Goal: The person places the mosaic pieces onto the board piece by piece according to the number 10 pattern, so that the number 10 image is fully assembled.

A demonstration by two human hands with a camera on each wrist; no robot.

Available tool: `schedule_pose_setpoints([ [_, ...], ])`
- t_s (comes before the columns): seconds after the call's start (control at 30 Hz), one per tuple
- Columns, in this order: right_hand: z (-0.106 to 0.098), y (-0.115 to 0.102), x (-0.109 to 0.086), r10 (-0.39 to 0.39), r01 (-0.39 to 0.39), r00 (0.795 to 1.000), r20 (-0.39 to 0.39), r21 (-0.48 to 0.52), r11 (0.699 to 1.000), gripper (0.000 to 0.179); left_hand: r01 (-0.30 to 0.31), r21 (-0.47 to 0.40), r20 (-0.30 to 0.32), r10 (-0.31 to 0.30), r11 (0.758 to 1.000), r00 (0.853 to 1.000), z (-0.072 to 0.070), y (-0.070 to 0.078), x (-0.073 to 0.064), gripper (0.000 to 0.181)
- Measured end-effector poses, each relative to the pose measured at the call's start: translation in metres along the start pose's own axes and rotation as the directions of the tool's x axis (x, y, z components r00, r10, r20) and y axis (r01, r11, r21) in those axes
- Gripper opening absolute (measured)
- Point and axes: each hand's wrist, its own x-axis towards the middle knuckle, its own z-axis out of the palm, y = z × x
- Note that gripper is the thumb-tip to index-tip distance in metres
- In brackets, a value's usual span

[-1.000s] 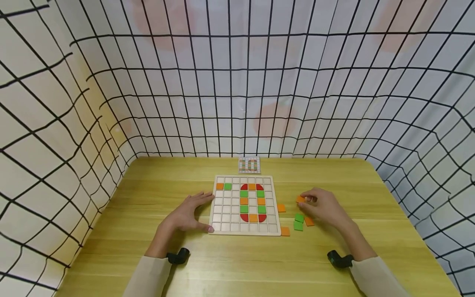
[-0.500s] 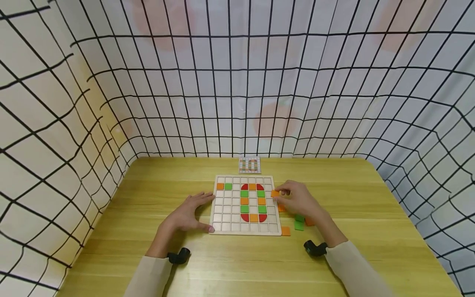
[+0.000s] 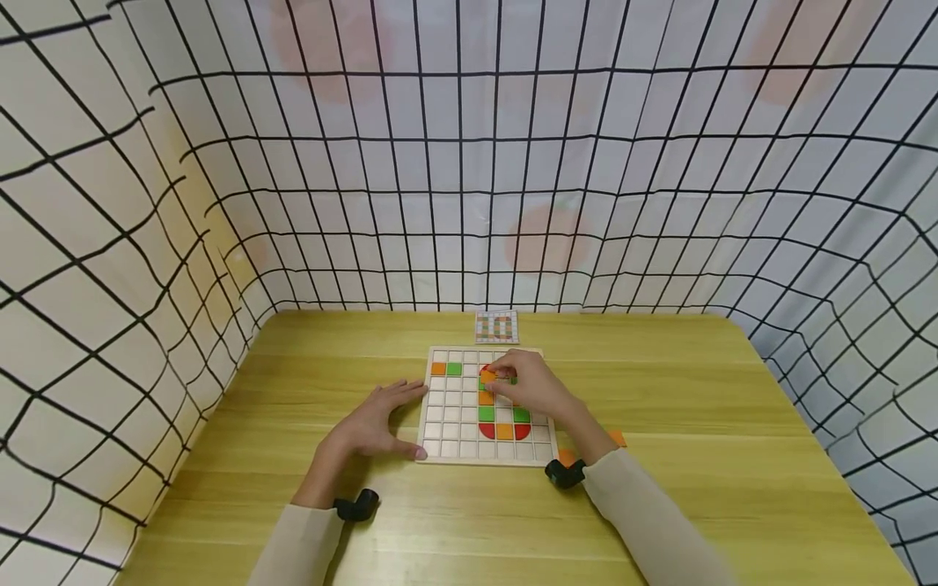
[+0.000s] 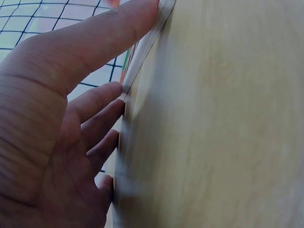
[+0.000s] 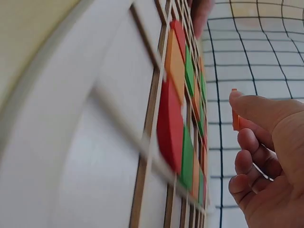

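A pale wooden grid board [image 3: 449, 431] lies on the table. Red, green and orange pieces form an oval ring on its right half, partly covered by my right hand [image 3: 533, 387]. That hand pinches an orange square tile [image 5: 235, 114] between thumb and forefinger, held above the board over the ring's upper left. At the board's upper left, an orange tile [image 3: 438, 369] and a green tile [image 3: 454, 369] sit side by side in their cells. With fingers spread, my left hand [image 3: 374, 423] rests along the left edge, thumb at the near corner and fingertips touching the side.
Behind the board lies a small card [image 3: 496, 327] printed with a coloured grid pattern. Loose orange tiles [image 3: 567, 457] show beside my right forearm, which hides other pieces there. A white wall with black grid lines [image 3: 484, 163] encloses the table's back and sides.
My right hand has carried the orange tile leftward from the loose pieces to above the board. My left hand stays at the board's edge.
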Motion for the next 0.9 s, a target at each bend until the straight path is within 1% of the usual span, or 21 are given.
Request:
schedule_pose_setpoints([
  [0.1,0.01,-0.007,0.012,0.001,-0.001,1.0,0.006,0.043,0.999,0.029,0.008,0.001,0.008,-0.008,1.0,1.0,-0.001,0.0,0.0,0.109],
  [0.17,0.017,-0.01,0.019,0.002,-0.003,1.0,0.006,0.054,0.999,0.028,0.011,-0.003,0.01,-0.011,1.0,1.0,-0.002,0.001,0.001,0.109],
  [0.33,0.032,-0.012,0.032,0.001,-0.002,1.0,0.015,0.045,0.999,0.026,0.006,-0.008,0.012,-0.006,1.0,1.0,-0.004,0.002,0.002,0.109],
  [0.6,0.045,-0.016,0.034,0.024,-0.027,0.999,0.034,0.081,0.996,0.025,-0.001,-0.011,0.017,0.002,1.0,1.0,-0.002,0.002,0.003,0.108],
  [0.9,0.05,-0.016,0.035,0.038,-0.041,0.998,0.045,0.072,0.997,0.028,0.004,-0.016,0.013,-0.004,1.0,1.0,-0.004,0.003,-0.001,0.108],
])
